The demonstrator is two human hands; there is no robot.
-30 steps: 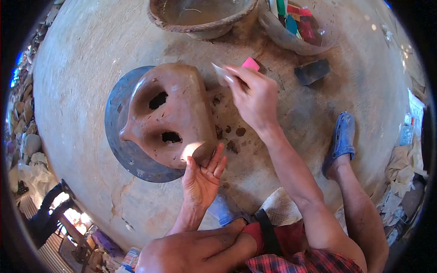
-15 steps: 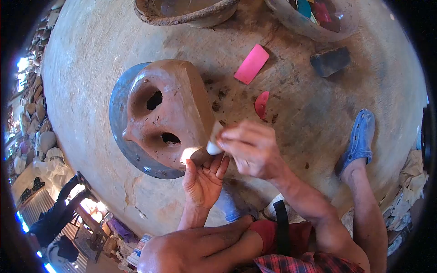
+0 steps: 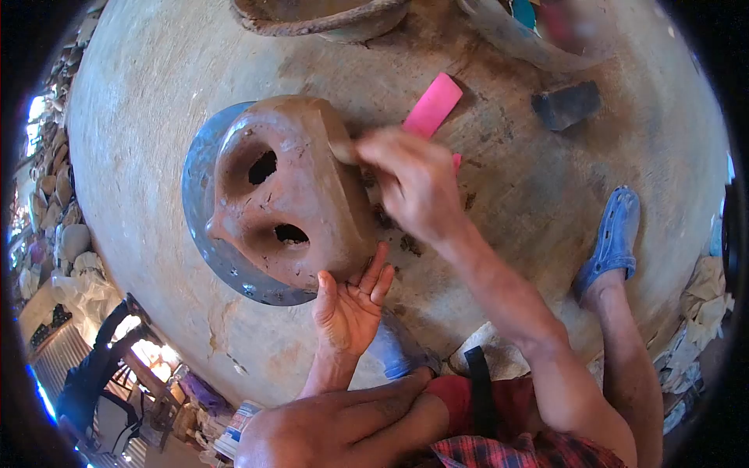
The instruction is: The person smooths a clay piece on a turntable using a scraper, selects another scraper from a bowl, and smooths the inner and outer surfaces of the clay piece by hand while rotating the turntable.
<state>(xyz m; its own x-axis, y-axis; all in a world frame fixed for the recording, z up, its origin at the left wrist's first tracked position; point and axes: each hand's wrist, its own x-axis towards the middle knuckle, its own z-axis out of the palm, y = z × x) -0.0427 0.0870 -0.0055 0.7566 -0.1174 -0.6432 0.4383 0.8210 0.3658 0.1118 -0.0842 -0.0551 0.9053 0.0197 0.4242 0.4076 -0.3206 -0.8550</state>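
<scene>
A brown clay stove-like piece (image 3: 261,207) with two dark holes lies on a round bluish-grey plate (image 3: 204,226). My left hand (image 3: 349,316) is palm up with spread fingers, its fingertips right at the lower edge of the clay. My right hand (image 3: 413,175) is closed in a pinch on a small pale smoothing piece (image 3: 342,150), which overlaps the upper part of the flat right side of the clay. Motion blurs these fingers, and they hide much of the piece.
Beyond the clay are a pink rectangular piece (image 3: 433,105) and a dark block (image 3: 566,105). A wide basin (image 3: 328,19) and a clear tub (image 3: 515,35) stand at the top. My blue clog (image 3: 611,234) is on the right. A person (image 3: 90,382) is at the lower left.
My right hand has moved up and left, from the clay's lower corner to the upper part of its right side. The pink semicircular piece is now mostly covered. My left hand stays put.
</scene>
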